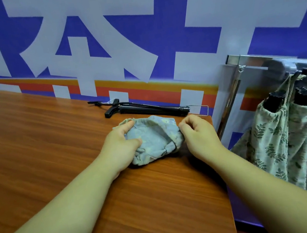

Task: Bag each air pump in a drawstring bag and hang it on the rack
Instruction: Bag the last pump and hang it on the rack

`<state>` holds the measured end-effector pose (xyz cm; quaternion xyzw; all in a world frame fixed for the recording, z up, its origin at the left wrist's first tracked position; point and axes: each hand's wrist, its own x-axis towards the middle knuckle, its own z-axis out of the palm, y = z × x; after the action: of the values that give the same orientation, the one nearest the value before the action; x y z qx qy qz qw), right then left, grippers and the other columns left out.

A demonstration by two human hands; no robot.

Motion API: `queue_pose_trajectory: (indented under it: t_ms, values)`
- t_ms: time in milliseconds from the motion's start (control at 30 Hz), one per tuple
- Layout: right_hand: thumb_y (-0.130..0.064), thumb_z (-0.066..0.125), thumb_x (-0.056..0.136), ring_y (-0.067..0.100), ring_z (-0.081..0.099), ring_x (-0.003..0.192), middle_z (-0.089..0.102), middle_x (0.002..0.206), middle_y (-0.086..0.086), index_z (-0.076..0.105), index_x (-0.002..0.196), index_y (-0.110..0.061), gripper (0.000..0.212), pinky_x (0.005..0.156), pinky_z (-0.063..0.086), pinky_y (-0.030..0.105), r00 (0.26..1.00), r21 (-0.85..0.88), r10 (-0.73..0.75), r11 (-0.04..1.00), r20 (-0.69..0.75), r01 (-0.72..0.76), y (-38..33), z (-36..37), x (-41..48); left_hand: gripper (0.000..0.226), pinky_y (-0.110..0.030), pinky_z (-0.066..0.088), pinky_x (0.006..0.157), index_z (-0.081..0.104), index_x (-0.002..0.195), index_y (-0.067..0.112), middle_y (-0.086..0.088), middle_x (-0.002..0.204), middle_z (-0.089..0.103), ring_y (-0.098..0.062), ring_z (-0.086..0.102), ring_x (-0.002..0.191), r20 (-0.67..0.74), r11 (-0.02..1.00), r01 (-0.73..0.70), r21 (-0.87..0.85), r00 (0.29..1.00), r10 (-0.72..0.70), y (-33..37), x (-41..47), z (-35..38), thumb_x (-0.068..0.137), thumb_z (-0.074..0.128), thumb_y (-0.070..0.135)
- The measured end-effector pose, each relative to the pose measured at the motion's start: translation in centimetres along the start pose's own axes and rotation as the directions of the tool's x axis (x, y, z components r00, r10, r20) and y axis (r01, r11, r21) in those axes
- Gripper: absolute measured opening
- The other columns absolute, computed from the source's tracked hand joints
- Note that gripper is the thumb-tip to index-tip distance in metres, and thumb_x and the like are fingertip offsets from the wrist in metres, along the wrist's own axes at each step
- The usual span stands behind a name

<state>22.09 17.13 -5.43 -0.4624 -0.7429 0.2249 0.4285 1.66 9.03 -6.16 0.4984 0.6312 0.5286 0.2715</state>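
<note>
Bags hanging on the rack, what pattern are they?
The hanging bags show dark green leaf sprigs on pale cloth, head view.

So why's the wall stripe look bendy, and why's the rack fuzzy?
In the head view, the wide-angle lens bows the wall stripe and the table edge; hooks on the rack are smeared, probably motion blur; the drawstring bag and air pump look sharp; light is even, shadows soft.

We see open table [35, 152] to the left. The air pump [147, 108] lies just behind the bag [155, 137]. Bagged pumps [269, 135] crowd the rack [279, 61] at right.
</note>
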Motion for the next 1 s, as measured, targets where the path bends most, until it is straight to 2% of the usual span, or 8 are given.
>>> queue_pose_trajectory:
  t_ms: [133,233,333,400,467,600,767,1000]
  values:
    - [-0.024,0.042,0.103,0.012,0.061,0.097,0.072,0.101,-0.007,0.073,0.100,-0.019,0.031,0.079,0.041,0.028,0.998,-0.120,-0.046,0.991,0.044,0.051,0.5,0.8,4.2,0.066,-0.017,0.043,0.092,0.042,0.153,0.024,0.006,0.163,0.031,-0.005,0.046,0.130,-0.051,1.000,0.002,0.024,0.999,-0.001,0.3,2.2,0.5,0.092,0.065,0.010]
    - [-0.029,0.042,0.106,0.015,0.060,0.111,0.070,0.118,-0.004,0.069,0.118,-0.019,0.031,0.087,0.041,0.026,0.993,-0.151,-0.091,0.983,0.073,0.101,1.5,1.5,7.4,0.064,-0.018,0.045,0.081,0.045,0.151,0.025,0.006,0.156,0.041,-0.003,0.058,0.107,-0.065,0.998,-0.014,0.059,0.998,0.017,0.2,4.0,0.8,0.092,0.064,0.010]
    - [-0.038,0.054,0.101,0.022,0.054,0.125,0.060,0.135,0.002,0.055,0.134,-0.018,0.039,0.099,0.042,0.032,0.980,-0.280,-0.108,0.948,0.165,0.151,3.6,2.4,11.7,0.062,-0.023,0.043,0.097,0.047,0.150,0.025,0.007,0.157,0.041,-0.012,0.052,0.129,-0.089,1.000,0.000,0.028,0.996,0.003,-1.0,5.3,1.1,0.092,0.063,0.008]
    - [-0.040,0.062,0.094,0.030,0.050,0.123,0.057,0.132,0.009,0.052,0.131,-0.013,0.047,0.102,0.043,0.042,0.957,-0.429,-0.135,0.871,0.256,0.237,5.0,3.3,14.6,0.062,-0.029,0.038,0.112,0.047,0.150,0.025,0.007,0.159,0.037,-0.013,0.041,0.141,-0.085,0.998,-0.002,0.068,0.996,0.008,-1.6,5.8,1.2,0.092,0.064,0.008]
    - [-0.039,0.063,0.091,0.033,0.047,0.104,0.052,0.111,0.011,0.049,0.110,-0.010,0.038,0.088,0.045,0.046,0.943,-0.540,-0.139,0.791,0.302,0.289,5.9,4.3,16.6,0.062,-0.033,0.031,0.120,0.047,0.149,0.025,0.007,0.161,0.034,-0.011,0.033,0.147,-0.070,0.996,-0.014,0.085,0.997,0.020,-1.8,6.2,1.2,0.092,0.064,0.008]
    - [-0.045,0.062,0.093,0.026,0.035,0.089,0.034,0.099,0.007,0.031,0.095,-0.013,0.045,0.081,0.041,0.043,0.915,-0.602,-0.147,0.712,0.375,0.361,7.0,5.1,18.2,0.061,-0.034,0.031,0.121,0.047,0.149,0.026,0.010,0.158,0.037,-0.008,0.034,0.146,-0.055,0.995,-0.024,0.101,0.998,0.030,-2.1,6.3,1.4,0.093,0.065,0.009]
    - [-0.046,0.060,0.095,0.033,0.050,0.081,0.043,0.085,0.002,0.031,0.099,-0.013,0.044,0.070,0.040,0.040,0.886,-0.661,-0.049,0.647,0.461,0.380,6.4,4.3,18.7,0.060,-0.037,0.037,0.117,0.051,0.145,0.030,0.012,0.155,0.041,-0.009,0.040,0.141,-0.028,0.997,-0.022,0.078,0.999,0.024,-2.0,6.1,1.4,0.091,0.067,0.010]
    - [-0.049,0.062,0.094,0.027,0.054,0.083,0.052,0.093,0.003,0.042,0.104,-0.016,0.040,0.071,0.047,0.041,0.919,-0.659,0.043,0.710,0.392,0.249,6.5,-1.8,13.9,0.056,-0.026,0.046,0.103,0.058,0.140,0.031,0.012,0.147,0.051,-0.008,0.053,0.128,0.068,1.000,0.014,0.003,0.998,-0.015,0.0,3.4,1.3,0.091,0.068,0.006]
